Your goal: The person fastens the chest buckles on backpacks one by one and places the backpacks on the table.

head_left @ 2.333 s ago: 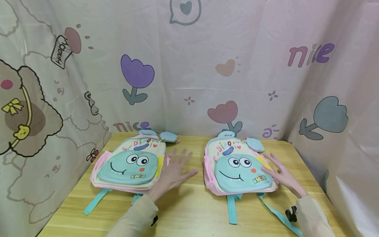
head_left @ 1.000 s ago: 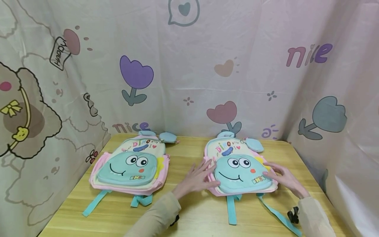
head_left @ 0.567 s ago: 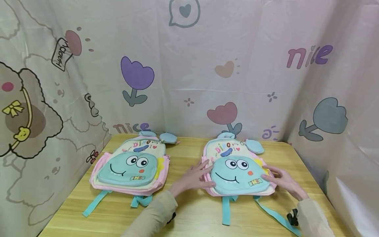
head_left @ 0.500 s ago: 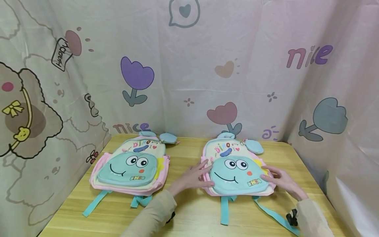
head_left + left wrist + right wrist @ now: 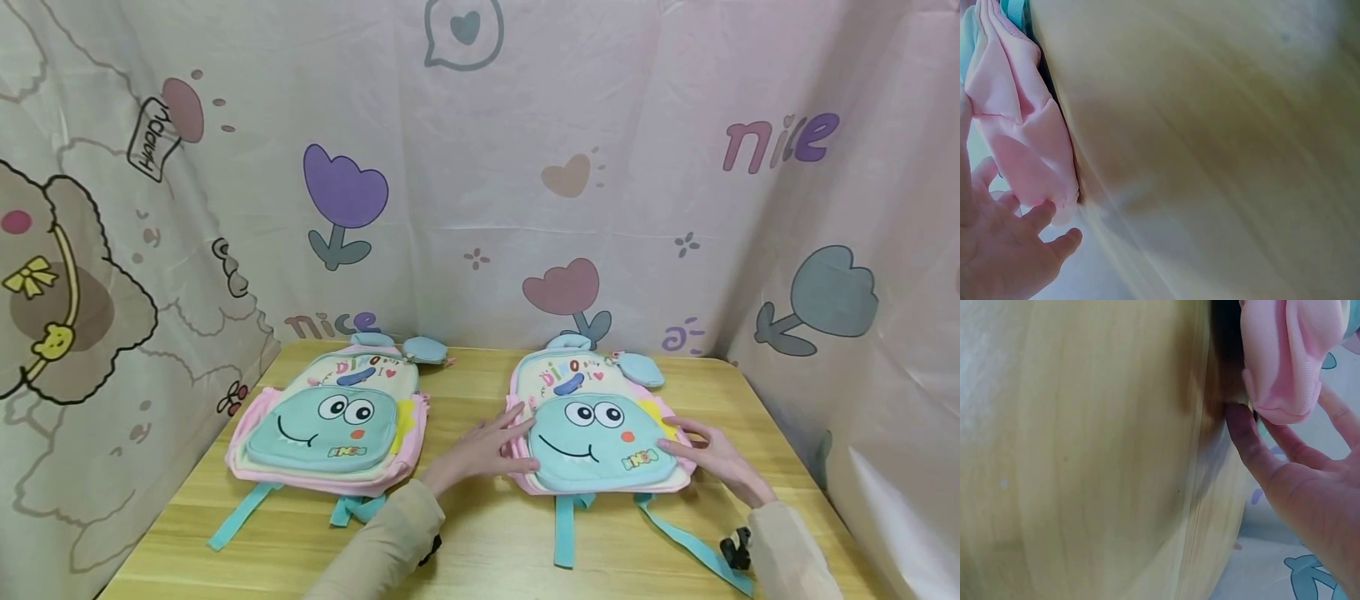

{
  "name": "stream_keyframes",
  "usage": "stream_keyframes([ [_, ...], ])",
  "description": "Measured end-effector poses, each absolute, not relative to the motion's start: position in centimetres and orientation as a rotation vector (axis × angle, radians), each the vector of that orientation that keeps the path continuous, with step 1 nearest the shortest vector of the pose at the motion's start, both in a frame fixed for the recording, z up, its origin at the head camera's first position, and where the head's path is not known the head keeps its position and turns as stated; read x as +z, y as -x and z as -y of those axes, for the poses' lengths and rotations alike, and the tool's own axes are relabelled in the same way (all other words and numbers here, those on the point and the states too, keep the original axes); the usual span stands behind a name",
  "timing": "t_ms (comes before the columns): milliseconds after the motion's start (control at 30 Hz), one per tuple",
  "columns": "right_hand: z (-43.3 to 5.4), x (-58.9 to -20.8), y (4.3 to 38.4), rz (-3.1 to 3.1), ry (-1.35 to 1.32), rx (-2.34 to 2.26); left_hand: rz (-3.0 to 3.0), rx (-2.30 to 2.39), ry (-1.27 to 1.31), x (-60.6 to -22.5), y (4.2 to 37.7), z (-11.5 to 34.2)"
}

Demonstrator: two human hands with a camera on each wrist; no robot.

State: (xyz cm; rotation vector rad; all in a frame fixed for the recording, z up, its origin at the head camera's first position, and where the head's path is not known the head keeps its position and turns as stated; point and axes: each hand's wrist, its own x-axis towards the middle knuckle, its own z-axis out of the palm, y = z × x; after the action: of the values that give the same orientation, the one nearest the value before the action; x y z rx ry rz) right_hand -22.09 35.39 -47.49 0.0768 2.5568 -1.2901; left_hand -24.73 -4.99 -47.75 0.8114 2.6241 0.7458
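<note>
Two matching children's backpacks with a cartoon dinosaur face lie face up on the wooden table: a left backpack [image 5: 322, 427] and a right backpack [image 5: 603, 446]. My left hand [image 5: 480, 450] touches the right backpack's left edge, fingers spread, thumb at the lower front corner. On the opposite side, my right hand [image 5: 716, 457] rests thumb on the front and fingers along the side. In the left wrist view, spread fingers [image 5: 1040, 215] lie by the pink side pocket [image 5: 1019, 119]. The right wrist view shows one fingertip low beside the pink side [image 5: 1288, 359], near the tabletop.
Turquoise straps [image 5: 564, 533] trail towards the table's [image 5: 480, 550] front edge. Small blue pouches hang at both backpacks' top right corners, one pouch [image 5: 637, 369] near my right hand. A printed curtain [image 5: 465, 167] encloses the back and sides.
My left hand has left the left backpack's side and come to the right backpack's left edge. The right backpack has slid slightly left between both hands, its straps following.
</note>
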Motion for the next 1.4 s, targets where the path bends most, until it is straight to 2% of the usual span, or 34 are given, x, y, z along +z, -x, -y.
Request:
stream_keyframes([
  [500, -36.3, -46.5, 21.3, -2.476, 0.054, -1.635, -2.665, 0.663, -0.836, -47.5, 24.8, 5.1],
  [833, -36.1, -45.5, 21.1, -2.23, 0.171, -2.105, -2.666, 0.686, -0.852, -46.7, 24.7, 5.6],
  [1400, -33.9, -42.6, 20.9, -1.939, 0.256, -2.37, -2.681, 0.66, -0.895, -46.1, 24.4, 5.2],
])
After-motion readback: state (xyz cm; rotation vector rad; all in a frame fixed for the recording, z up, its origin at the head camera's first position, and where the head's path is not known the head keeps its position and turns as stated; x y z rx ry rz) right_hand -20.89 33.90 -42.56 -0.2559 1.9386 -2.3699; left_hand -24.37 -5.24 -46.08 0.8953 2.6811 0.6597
